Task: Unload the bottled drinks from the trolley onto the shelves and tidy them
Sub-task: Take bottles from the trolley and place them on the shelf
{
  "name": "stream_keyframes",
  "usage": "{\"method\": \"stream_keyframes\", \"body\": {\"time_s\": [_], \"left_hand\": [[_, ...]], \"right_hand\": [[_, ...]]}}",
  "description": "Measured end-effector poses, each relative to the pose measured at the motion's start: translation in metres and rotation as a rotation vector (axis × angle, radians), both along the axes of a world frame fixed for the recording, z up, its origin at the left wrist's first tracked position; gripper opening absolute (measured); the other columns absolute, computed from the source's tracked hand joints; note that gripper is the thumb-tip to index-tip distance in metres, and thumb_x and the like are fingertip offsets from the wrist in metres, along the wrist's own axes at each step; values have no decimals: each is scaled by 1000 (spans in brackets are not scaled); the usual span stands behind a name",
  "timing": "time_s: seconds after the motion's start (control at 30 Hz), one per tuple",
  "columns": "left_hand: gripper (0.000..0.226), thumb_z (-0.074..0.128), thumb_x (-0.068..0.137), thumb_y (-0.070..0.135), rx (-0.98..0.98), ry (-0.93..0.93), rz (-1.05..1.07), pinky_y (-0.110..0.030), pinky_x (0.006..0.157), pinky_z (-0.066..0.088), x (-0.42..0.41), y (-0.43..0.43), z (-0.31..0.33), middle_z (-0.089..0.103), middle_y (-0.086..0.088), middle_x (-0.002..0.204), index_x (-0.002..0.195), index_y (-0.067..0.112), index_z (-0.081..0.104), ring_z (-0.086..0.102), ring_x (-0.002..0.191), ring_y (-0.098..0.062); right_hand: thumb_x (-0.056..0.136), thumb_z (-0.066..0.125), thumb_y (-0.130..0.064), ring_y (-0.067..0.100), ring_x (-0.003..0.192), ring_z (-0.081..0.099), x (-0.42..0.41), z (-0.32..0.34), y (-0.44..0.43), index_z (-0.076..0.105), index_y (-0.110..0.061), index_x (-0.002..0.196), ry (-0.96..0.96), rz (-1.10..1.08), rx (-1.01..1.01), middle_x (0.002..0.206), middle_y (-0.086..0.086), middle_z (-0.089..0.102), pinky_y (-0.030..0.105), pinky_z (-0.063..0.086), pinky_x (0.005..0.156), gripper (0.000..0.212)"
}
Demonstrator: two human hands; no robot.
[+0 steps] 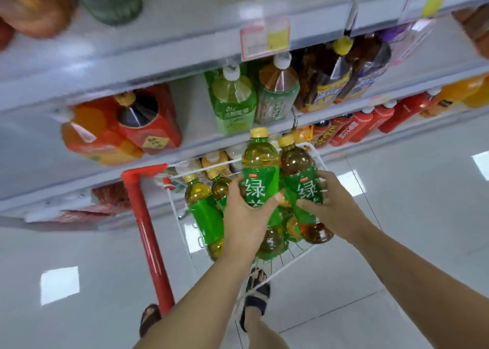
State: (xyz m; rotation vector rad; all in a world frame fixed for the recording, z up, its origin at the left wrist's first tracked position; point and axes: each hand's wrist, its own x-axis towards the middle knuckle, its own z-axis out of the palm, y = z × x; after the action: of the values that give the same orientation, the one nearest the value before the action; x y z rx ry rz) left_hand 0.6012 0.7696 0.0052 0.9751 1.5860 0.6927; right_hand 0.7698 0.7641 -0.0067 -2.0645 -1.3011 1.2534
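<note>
My left hand [244, 216] grips a green-labelled tea bottle [260, 171] with a yellow cap, held upright above the trolley. My right hand [330, 205] grips a second green tea bottle [300, 174] right beside the first one. Both bottles are lifted over the white wire trolley basket [296, 258]. More green tea bottles [202, 211] lie in the basket under and left of my hands. The grey shelves [185, 65] stand just beyond the trolley, stocked with large drink bottles.
The trolley's red handle post [146, 232] rises left of the basket. The middle shelf holds big red bottles [137, 126], green ones [232, 102] and dark ones [344, 75]. Small red bottles [370, 121] line a lower shelf at right. My sandalled feet [255, 295] stand on glossy white floor.
</note>
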Motion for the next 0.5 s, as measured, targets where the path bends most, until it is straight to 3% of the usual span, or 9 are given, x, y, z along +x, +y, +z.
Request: {"method": "stream_keyframes", "body": {"time_s": [0.1,0.17,0.23,0.33,0.43,0.5], "left_hand": [[61,77,75,30,104,-39,67,-34,96,48,-35,-13,53,57,19,116,122,45,41,56,106,-2],[54,75,77,27,180,-33,98,-32,95,47,-62,-20,88,54,27,110,107,54,40,55,104,5],[55,76,76,22,267,-23,144,-29,91,49,-92,-27,118,57,25,108,110,51,43,56,99,8],[61,76,73,8,412,-4,206,-12,83,48,-137,-33,158,61,21,104,112,43,45,59,95,8],[67,78,68,-2,526,34,250,-8,79,46,-187,-29,182,61,21,100,105,44,47,59,95,6],[71,81,66,3,625,115,281,-10,83,44,-222,-21,195,58,27,104,105,50,45,56,99,8]], "right_hand": [[76,72,-2,-14,84,58,-34,57,-13,43,-23,121,176,-4,119,100,-15,55,10,50,68,57],[75,75,-7,-16,92,55,-58,91,-16,43,-34,117,217,42,194,105,-19,55,13,50,78,60],[73,78,-16,-7,102,56,-85,123,-13,44,-43,117,248,87,244,111,-21,56,31,51,92,62],[71,78,-22,-6,108,55,-131,168,-3,45,-49,115,291,180,334,115,-26,57,35,46,99,62],[71,78,-26,-5,114,50,-183,206,12,44,-42,119,295,263,431,118,-27,54,22,41,99,61],[68,80,-21,-15,103,52,-220,225,23,46,-43,111,347,280,504,106,-33,58,5,40,85,59]]}}
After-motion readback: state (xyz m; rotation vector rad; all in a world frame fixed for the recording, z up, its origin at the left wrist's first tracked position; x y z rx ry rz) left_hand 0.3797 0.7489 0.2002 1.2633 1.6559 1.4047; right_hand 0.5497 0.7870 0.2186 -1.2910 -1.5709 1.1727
